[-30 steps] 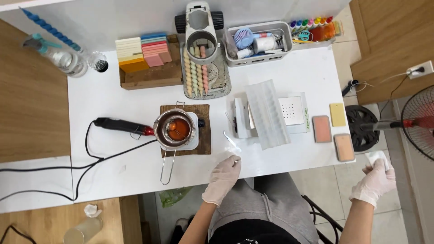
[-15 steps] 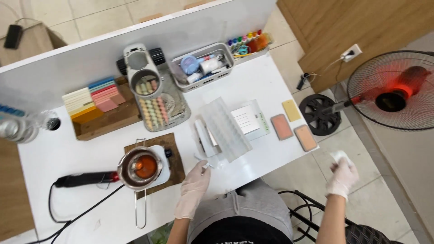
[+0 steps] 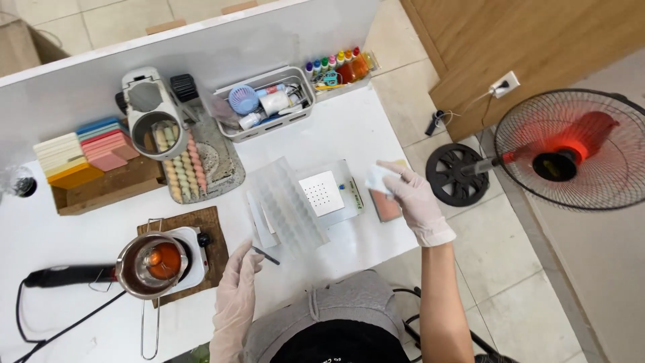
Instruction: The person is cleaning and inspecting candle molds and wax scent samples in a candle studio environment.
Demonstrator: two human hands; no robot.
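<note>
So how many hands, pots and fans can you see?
Gloved hands: 2, left hand and right hand
Metal pots: 1, the pot
Fans: 1, the fan
Total: 4

My right hand (image 3: 413, 198) covers most of the reddish block (image 3: 385, 205) under it, and the white scrap (image 3: 376, 179) in its fingers is too blurred to identify. My left hand (image 3: 236, 296) hides part of the thin dark stick (image 3: 267, 256). The fan (image 3: 571, 149) runs off the right edge.
</note>
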